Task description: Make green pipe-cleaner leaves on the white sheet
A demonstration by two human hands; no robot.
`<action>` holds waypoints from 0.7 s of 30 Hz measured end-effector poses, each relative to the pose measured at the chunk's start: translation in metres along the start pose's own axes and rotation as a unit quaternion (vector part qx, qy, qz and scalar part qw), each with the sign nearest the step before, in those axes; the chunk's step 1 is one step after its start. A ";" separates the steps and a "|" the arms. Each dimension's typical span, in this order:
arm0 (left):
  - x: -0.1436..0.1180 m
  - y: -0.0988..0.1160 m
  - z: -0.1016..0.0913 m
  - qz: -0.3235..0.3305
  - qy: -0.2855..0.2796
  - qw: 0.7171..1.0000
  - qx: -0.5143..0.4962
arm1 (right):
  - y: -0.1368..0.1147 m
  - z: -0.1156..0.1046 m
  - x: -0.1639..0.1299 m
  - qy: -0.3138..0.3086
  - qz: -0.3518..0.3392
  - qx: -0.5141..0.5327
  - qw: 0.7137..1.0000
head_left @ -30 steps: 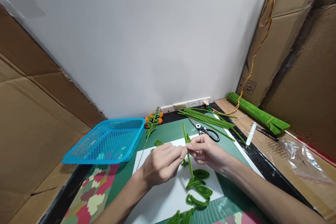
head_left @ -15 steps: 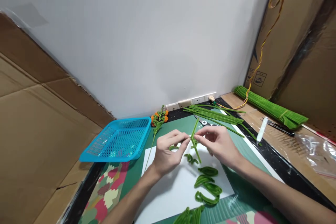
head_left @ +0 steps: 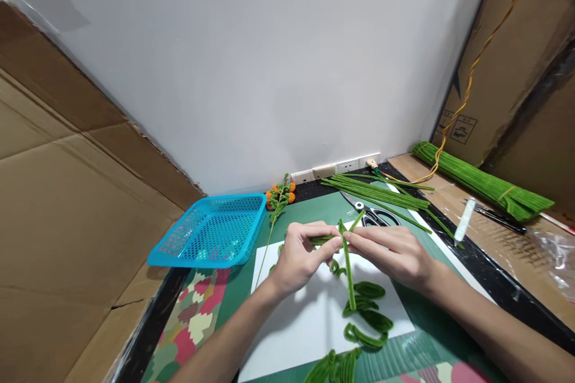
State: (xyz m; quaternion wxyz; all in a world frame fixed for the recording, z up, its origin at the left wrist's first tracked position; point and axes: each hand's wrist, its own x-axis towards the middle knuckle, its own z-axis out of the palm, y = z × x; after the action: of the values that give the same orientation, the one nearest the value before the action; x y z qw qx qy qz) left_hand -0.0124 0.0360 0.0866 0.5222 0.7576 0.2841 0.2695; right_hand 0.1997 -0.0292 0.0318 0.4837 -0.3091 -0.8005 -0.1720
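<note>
Over a white sheet of paper (head_left: 291, 323), my left hand (head_left: 308, 257) and my right hand (head_left: 395, 254) meet fingertip to fingertip. Between them they pinch green pipe cleaners (head_left: 348, 278); one length hangs down toward the paper and short ends stick out above the fingers. Exactly where the strands cross is hidden by my fingertips. Below the hands lie several leaf shapes of bent green pipe cleaner (head_left: 369, 289) on the paper. Another cluster of green leaf shapes (head_left: 335, 366) sits at the near edge. A small curled green piece (head_left: 336, 269) rests under the hands.
A blue perforated basket (head_left: 206, 260) stands at left, beside an orange flower stem (head_left: 279, 203). Loose green pipe cleaners (head_left: 381, 191) and scissors (head_left: 380, 216) lie behind the hands. A bundle of pipe cleaners (head_left: 485, 182), a white tube (head_left: 465, 221) and a power cord (head_left: 468, 96) are at right.
The view has shifted, so things sit further right. The held strand now hangs lower and more upright, with ends spread above the fingers. My right fingers have straightened, and the scissor handles show more.
</note>
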 end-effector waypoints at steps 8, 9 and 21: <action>-0.007 -0.007 0.004 0.086 0.029 0.992 0.090 | -0.013 0.008 0.002 0.045 0.103 0.062 0.992; -0.008 -0.007 0.005 0.101 0.034 0.989 0.101 | -0.016 0.009 0.004 0.051 0.120 0.081 0.988; -0.010 -0.014 0.005 0.350 0.074 0.883 0.303 | -0.039 0.021 0.010 0.074 0.428 0.358 0.827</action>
State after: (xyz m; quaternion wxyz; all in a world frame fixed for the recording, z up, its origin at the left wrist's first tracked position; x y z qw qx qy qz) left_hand -0.0176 0.0292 0.0709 0.1155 0.9069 0.1060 0.3911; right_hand 0.1564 -0.0433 0.0320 0.6436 -0.4124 -0.5550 0.3282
